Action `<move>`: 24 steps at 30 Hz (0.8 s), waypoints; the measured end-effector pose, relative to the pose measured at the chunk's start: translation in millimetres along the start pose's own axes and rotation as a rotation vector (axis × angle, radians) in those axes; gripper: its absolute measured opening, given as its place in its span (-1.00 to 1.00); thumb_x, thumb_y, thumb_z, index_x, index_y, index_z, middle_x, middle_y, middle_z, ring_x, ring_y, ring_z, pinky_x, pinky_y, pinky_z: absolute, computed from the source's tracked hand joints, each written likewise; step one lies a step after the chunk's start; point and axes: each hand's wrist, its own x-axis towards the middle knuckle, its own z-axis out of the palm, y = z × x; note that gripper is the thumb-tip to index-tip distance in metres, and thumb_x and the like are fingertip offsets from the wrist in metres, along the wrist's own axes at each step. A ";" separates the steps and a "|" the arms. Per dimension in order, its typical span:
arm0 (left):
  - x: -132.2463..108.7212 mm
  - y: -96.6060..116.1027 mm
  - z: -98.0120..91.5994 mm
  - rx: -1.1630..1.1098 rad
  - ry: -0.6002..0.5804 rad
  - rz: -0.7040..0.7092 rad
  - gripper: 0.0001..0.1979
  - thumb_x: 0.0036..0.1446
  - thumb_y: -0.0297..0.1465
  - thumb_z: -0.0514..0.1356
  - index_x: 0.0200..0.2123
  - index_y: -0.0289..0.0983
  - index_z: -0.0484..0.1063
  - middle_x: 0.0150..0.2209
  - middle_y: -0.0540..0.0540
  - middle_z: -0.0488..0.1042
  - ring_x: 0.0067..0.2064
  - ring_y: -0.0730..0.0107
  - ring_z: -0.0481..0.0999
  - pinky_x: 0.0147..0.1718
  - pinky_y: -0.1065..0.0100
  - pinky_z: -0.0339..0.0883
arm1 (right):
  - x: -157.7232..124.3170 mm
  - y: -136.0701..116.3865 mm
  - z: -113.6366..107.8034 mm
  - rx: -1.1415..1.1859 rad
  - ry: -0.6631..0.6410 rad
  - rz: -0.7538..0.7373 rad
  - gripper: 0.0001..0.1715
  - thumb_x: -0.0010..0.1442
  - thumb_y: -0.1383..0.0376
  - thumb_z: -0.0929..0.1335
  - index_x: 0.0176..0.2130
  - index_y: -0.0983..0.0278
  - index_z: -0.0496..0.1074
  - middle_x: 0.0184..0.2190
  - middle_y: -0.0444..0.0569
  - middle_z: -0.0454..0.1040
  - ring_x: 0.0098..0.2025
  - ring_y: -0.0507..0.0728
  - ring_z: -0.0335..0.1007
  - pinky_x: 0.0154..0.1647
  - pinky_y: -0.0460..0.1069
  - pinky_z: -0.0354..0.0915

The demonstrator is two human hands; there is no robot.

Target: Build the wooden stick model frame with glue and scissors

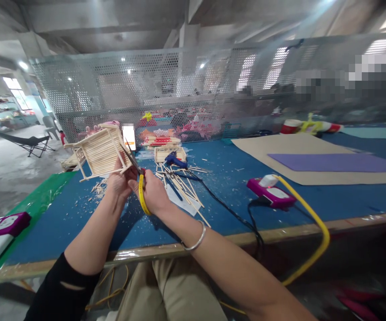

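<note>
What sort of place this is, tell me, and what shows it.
Likely a craft workshop: a wooden-stick model is in hand, what looks like a blue glue gun lies beyond, and a bare concrete ceiling spans overhead.

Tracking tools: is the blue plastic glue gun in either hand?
No; the right hand holds yellow-handled metal scissors, the left hand a pale wooden frame, and the glue gun lies apart.

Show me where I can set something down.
Free: the blue strip between the beige sheet and the table's front edge, right of the yellow cable; also between the black cord and purple box. Crowded: around the glue gun, loose sticks and wood scraps.
</note>
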 end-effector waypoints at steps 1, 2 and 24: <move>0.2 0.8 0.6 -0.009 0.022 0.004 -0.89 0.07 -0.43 0.14 -0.41 -0.18 0.48 -0.67 0.12 0.41 -0.68 0.62 0.34 -0.64 0.62 0.27 | 0.2 0.0 -0.1 0.009 0.002 -0.015 -0.55 0.08 0.00 0.29 -0.19 0.28 0.21 -0.32 0.05 0.43 -0.28 0.18 0.39 -0.37 -0.03 0.16; 0.6 1.7 1.0 -0.013 0.041 0.003 -0.86 0.09 -0.44 0.12 -0.41 -0.19 0.48 -0.66 0.11 0.42 -0.67 0.62 0.35 -0.63 0.62 0.27 | 0.3 0.0 -0.4 0.013 0.001 -0.027 -0.51 0.06 -0.01 0.31 -0.17 0.29 0.19 -0.27 0.07 0.42 -0.23 0.20 0.38 -0.35 -0.02 0.18; -1.5 -3.8 -3.8 0.068 0.020 -0.012 -0.83 0.02 -0.41 0.17 -0.59 -0.24 0.39 -0.69 0.09 0.39 -0.67 0.58 0.37 -0.64 0.58 0.30 | -0.9 0.5 -4.8 0.050 -0.037 -0.029 -0.48 0.01 0.01 0.34 -0.18 0.28 0.16 -0.25 0.07 0.40 -0.18 0.19 0.36 -0.26 0.01 0.23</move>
